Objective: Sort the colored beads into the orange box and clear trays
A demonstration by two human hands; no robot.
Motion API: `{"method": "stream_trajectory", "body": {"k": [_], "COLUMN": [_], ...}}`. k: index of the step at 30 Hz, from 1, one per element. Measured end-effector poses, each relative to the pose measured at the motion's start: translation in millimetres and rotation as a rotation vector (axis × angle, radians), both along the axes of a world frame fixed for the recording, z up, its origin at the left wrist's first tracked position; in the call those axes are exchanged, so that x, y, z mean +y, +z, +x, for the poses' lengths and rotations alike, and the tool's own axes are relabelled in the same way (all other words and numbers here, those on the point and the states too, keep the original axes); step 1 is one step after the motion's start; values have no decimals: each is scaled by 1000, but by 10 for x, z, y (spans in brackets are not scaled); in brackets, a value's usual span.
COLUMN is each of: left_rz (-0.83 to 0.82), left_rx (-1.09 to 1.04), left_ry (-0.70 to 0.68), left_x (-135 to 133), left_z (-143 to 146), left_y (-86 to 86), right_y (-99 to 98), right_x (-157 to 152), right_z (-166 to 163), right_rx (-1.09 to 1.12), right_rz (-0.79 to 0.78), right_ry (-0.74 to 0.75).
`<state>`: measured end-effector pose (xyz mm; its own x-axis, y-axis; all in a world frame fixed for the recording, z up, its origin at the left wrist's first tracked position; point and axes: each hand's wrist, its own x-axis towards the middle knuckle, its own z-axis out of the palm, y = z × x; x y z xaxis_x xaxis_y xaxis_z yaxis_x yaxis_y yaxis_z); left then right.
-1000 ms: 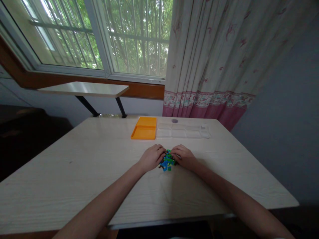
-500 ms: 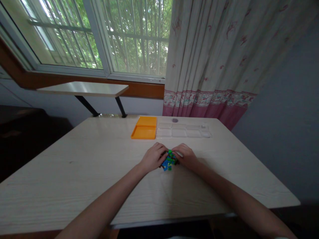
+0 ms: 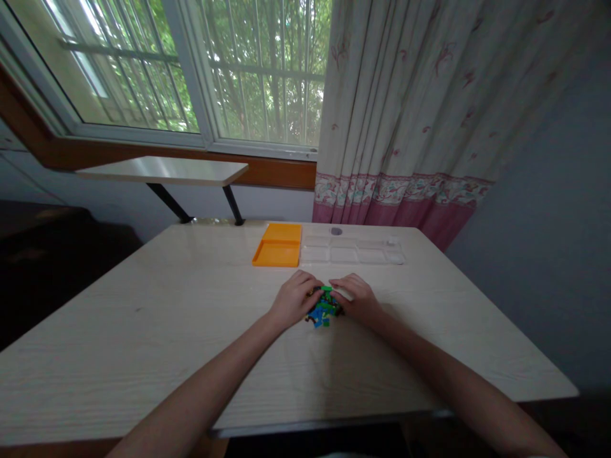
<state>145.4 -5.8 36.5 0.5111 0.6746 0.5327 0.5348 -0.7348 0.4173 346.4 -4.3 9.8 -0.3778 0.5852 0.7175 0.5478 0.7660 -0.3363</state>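
A small heap of blue, green and dark building-brick-like pieces (image 3: 323, 308) lies on the table between my two hands. Around its left side curves my left hand (image 3: 296, 298), with thumb and fingers apart at the edge of the heap. My right hand (image 3: 356, 298) cups the right side, its forefinger and thumb parted near the pieces. A green piece (image 3: 326, 288) shows at the far edge of the heap, between the fingertips. Part of the heap is hidden under the fingers.
Beyond my hands lie an open orange case (image 3: 277, 254) and, beside it, a clear compartment tray (image 3: 344, 263). A grey round spot (image 3: 337, 231) is near the table's back edge. A raised white shelf (image 3: 167, 170) stands at the back left, and a curtain (image 3: 396, 127) hangs behind.
My right forefinger has lifted a little away from the heap, and the gap between the fingertips has widened. The green piece at the far edge looks turned. The case and tray stay put.
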Motion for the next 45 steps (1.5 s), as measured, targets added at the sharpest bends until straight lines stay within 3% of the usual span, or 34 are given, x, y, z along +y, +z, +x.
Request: {"method": "stream_trajectory", "body": {"k": [9,14,19,23,28,32,38,45], "left_rz": [-43,-81,-143,-233,-355,-439,-542,-538], "left_rx": [-97,-160,-335,-424,-471,-582,-753,-862], "left_ry": [10,-1,105,139,136,143,122,93], "left_x": [-7,103,316,349,209,161,203,157], "left_z": [30,113,221,257,261,293,312,304], "left_y": [25,190,320,214,-2,-88,-134,-36], "right_y": [102,276,434,329,130,119,142,175], "right_x": [18,76,228,260,162,128,115,81], "right_z": [34,-1,-98,-172,-189,-218,-240,-216], "right_rx": [14,117,280,446,448,486,519,484], "right_rz": [13,-17,-109,-196,-286,-326,-303,-178], "right_ry": [43,-25,-122,-169,-191,-185,-181,-173]}}
